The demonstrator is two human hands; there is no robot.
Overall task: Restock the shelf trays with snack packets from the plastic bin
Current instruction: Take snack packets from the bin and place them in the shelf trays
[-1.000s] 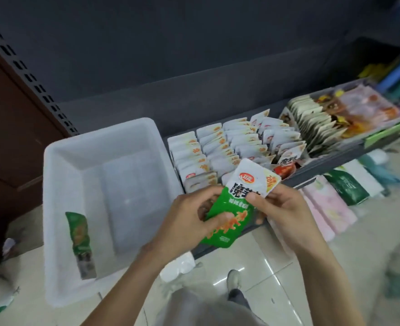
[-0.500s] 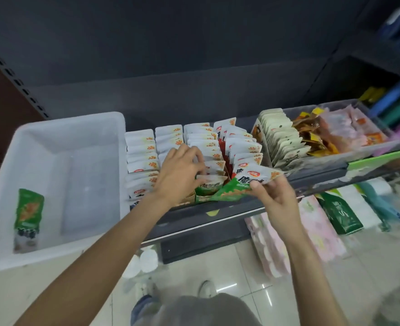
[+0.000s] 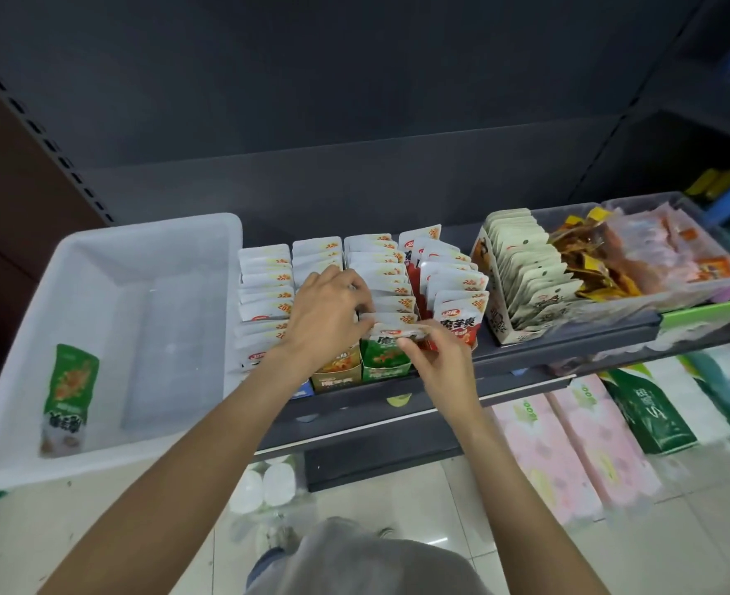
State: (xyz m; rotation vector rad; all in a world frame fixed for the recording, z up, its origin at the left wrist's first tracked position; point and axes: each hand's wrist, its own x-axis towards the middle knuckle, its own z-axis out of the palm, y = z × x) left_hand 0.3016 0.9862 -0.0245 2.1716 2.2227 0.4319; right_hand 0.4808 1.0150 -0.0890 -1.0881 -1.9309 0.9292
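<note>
Nearest the camera, two bare forearms reach up from 6 o'clock toward a dark shelf edge (image 3: 397, 407). The right hand (image 3: 438, 358) pinches the top edge of a green snack packet (image 3: 386, 347) between thumb and fingertips; the packet stands nearly upright at the front of the green tray (image 3: 386, 371), long axis vertical, white top up, printed face toward the camera. At 9 o'clock from it, the left hand (image 3: 326, 313) lies over the standing packets with fingers curled against their tops, pressing them toward 12 o'clock; whether it actually grasps one I cannot tell. A tan tray (image 3: 337, 375) sits just beside the green one at its 9 o'clock, and a red packet (image 3: 459, 322) stands at its 3 o'clock. Four rows of white-topped packets run back toward 12 o'clock. Far at 9 o'clock, a white plastic bin (image 3: 24, 337) holds one green packet (image 3: 69, 399) lying flat, long axis running 12 to 6, its green end toward 12. At 2 o'clock, a clear tub (image 3: 676, 300) holds a beige row and loose orange packs. Below, pink wrapped packs (image 3: 569, 448) lie on a pale tiled floor (image 3: 397, 500); a dark grey back panel (image 3: 354, 100) rises at 12 o'clock.
</note>
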